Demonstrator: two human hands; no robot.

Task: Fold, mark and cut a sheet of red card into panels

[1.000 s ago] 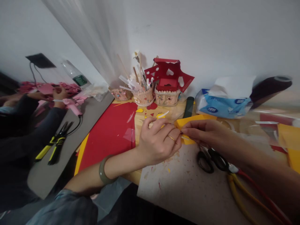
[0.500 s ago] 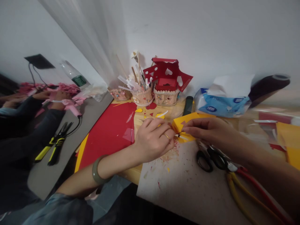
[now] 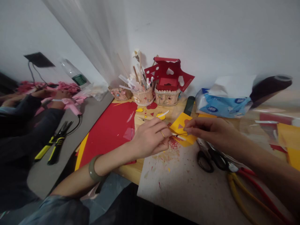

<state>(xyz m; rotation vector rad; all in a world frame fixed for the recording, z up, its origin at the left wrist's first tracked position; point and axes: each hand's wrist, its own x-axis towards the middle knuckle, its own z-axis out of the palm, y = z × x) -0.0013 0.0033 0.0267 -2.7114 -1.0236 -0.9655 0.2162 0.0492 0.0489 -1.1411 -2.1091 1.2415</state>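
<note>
A thin dark strand (image 3: 179, 134), thread or wire, runs between my two hands above the work board. My left hand (image 3: 151, 139) is closed round one end, its fingertips hidden from view. At the other end, my right hand (image 3: 206, 127) pinches the strand between thumb and forefinger. Just behind and below it lies a folded piece of yellow paper (image 3: 176, 126) with a triangular mark; I cannot tell whether my right fingers touch it. Below my right wrist rest black-handled scissors (image 3: 219, 158) and pliers (image 3: 243, 187) with red and yellow handles.
Decorated baskets (image 3: 142, 97) stand along the wall, one bearing a red cut-paper box (image 3: 167, 83). A tissue pack (image 3: 222, 104) is at the right. Red paper (image 3: 112, 128) lies left. Beyond it are yellow-black pliers (image 3: 56, 142), a pink glue gun (image 3: 71, 107) and co-workers' hands.
My hands have drawn slightly apart, the left moving left, and more of the dark strand shows between them. The yellow paper has shifted and sits at a different angle.
</note>
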